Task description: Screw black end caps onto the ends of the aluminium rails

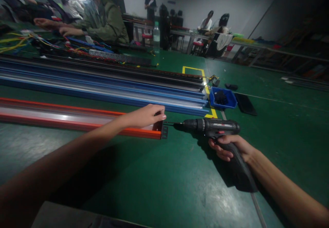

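A long orange channel (77, 113) lies on the green floor, its near end capped by a small black end plate (164, 132). My left hand (147, 115) rests on top of that end, fingers curled over the rim and holding it. My right hand (232, 147) is wrapped round the grip of a black cordless drill (216, 128). The drill lies level, and its bit points left at the black end plate, with the tip right at it.
Several long blue rails (108, 87) lie side by side behind the orange channel. A blue bin (223, 99) of dark parts stands at their end, by yellow floor tape (205, 84). A person in a green jacket (105, 19) works on coloured wires at the far left. Other people sit at tables behind.
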Demonstrator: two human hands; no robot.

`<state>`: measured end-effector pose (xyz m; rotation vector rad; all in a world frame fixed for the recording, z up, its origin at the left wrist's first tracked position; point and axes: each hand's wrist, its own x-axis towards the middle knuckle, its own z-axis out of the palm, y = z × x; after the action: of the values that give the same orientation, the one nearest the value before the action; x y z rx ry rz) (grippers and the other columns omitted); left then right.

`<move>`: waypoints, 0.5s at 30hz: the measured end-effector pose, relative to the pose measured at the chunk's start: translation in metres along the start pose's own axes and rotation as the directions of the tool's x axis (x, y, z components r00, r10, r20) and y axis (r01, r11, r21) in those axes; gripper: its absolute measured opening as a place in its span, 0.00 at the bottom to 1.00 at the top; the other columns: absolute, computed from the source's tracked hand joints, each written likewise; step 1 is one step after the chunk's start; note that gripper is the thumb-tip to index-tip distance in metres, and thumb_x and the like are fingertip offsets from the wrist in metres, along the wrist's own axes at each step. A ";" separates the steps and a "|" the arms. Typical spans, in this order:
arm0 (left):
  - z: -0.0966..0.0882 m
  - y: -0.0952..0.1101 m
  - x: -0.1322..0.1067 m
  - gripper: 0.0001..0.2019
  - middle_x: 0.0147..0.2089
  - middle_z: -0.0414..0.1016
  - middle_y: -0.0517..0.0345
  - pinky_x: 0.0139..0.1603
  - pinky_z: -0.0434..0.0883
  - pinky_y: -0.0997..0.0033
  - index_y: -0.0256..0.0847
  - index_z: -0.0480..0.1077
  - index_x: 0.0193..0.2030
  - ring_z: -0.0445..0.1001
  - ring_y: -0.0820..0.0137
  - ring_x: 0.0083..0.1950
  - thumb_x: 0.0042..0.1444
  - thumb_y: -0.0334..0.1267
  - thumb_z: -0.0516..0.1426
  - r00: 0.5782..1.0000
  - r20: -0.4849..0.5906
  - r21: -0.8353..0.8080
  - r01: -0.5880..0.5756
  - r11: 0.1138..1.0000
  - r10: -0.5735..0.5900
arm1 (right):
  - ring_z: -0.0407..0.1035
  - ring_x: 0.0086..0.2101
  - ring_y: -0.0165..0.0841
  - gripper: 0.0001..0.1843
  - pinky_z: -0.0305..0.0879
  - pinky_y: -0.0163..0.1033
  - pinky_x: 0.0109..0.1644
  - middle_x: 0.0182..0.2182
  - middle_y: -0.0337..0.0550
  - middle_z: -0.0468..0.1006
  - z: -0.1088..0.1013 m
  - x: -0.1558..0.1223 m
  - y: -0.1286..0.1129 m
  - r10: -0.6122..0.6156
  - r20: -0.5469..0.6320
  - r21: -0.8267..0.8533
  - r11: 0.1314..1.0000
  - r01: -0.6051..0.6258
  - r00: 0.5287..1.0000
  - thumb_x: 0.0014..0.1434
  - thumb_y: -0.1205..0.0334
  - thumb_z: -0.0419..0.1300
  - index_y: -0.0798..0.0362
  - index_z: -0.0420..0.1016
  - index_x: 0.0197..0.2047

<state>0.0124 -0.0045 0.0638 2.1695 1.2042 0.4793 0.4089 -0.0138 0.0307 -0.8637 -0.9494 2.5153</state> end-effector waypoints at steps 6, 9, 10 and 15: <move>0.000 -0.001 -0.001 0.15 0.34 0.72 0.59 0.37 0.60 0.70 0.40 0.66 0.34 0.67 0.70 0.35 0.68 0.48 0.53 1.000 0.000 0.009 -0.017 1.000 0.017 | 0.62 0.16 0.21 0.12 0.70 0.31 0.23 0.27 0.43 0.76 0.000 -0.001 0.000 0.007 -0.012 -0.008 1.000 -0.007 1.000 0.58 0.64 0.65 0.66 0.81 0.41; 0.000 -0.001 -0.001 0.15 0.34 0.73 0.59 0.37 0.60 0.70 0.40 0.66 0.34 0.68 0.70 0.35 0.68 0.48 0.53 1.000 -0.001 0.009 -0.016 1.000 0.016 | 0.62 0.16 0.21 0.11 0.69 0.31 0.23 0.27 0.43 0.76 -0.001 -0.001 0.001 0.007 -0.010 -0.002 1.000 -0.007 1.000 0.58 0.65 0.65 0.66 0.81 0.41; 0.000 -0.001 -0.001 0.15 0.34 0.73 0.59 0.38 0.60 0.70 0.39 0.66 0.35 0.68 0.70 0.35 0.68 0.48 0.53 1.000 0.000 0.009 -0.015 1.000 0.015 | 0.62 0.16 0.21 0.11 0.69 0.31 0.23 0.28 0.44 0.76 -0.001 -0.001 0.001 0.004 -0.007 0.000 1.000 -0.004 1.000 0.59 0.65 0.64 0.66 0.81 0.41; 0.000 0.001 -0.001 0.15 0.34 0.73 0.58 0.37 0.60 0.70 0.39 0.66 0.34 0.67 0.70 0.35 0.68 0.48 0.53 1.000 -0.002 0.012 -0.013 1.000 0.013 | 0.63 0.17 0.22 0.13 0.69 0.31 0.24 0.29 0.45 0.77 0.001 0.000 0.000 0.000 0.025 0.006 1.000 0.000 1.000 0.60 0.66 0.62 0.66 0.81 0.44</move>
<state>0.0122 -0.0053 0.0647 2.1887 1.1982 0.4810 0.4086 -0.0142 0.0311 -0.8319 -0.9488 2.5336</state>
